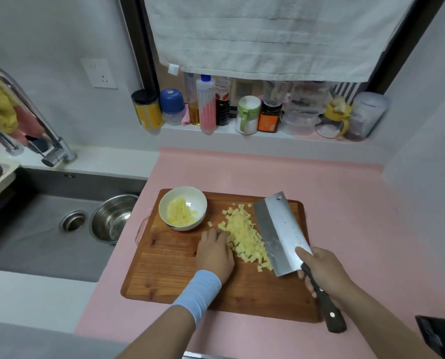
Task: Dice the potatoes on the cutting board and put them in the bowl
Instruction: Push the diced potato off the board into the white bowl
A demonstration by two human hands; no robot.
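Observation:
A pile of diced potato lies on the wooden cutting board. At the board's far left corner stands a white bowl with some potato dice inside. My left hand lies flat on the board, its fingers against the left side of the pile. My right hand grips the dark handle of a cleaver. The broad blade is tilted, its edge down on the board along the right side of the pile. A light blue band wraps my left wrist.
A steel sink on the left holds a metal bowl beside the drain. A faucet stands behind it. Bottles and jars line the back ledge under a hanging towel. The board rests on a pink counter.

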